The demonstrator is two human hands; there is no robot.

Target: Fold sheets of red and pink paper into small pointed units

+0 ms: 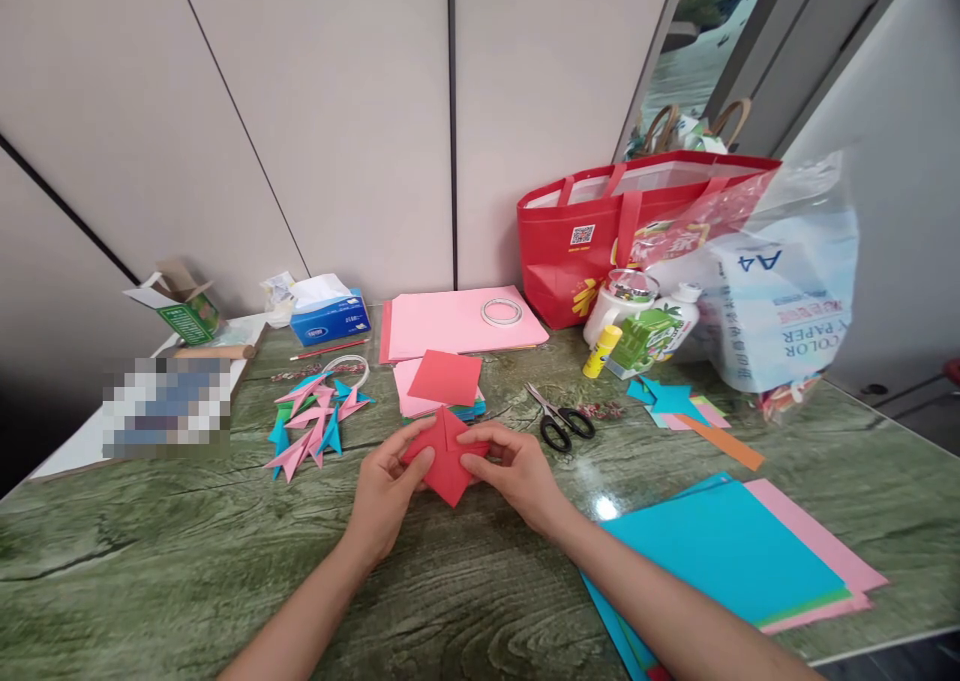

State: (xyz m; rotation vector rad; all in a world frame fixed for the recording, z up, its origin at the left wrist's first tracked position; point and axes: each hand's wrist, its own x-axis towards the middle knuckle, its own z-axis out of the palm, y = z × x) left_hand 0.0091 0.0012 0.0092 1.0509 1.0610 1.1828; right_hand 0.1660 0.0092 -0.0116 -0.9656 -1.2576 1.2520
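A folded red paper (450, 471), diamond-shaped with a crease line down its upper half, is held up between my two hands. My left hand (386, 486) grips its left corner, thumb on the front face. On the opposite corner, my right hand (517, 469) has its thumb and fingers closed on the paper. Just behind lies a stack of small coloured squares (412, 404) with a loose red square (446, 377) on top. Black-handled scissors (556, 419) rest to the right of my right hand. Folded pink, blue and green paper pieces (311, 421) are heaped to the left.
Large coloured sheets (720, 551) lie at the right front, under my right forearm. Paper scraps (671, 401), a yellow glue stick (602, 351), a white mug (611, 311) and a red bag (555, 256) stand farther right. At the back are pink sheets (442, 323) and a blue tissue box (330, 319).
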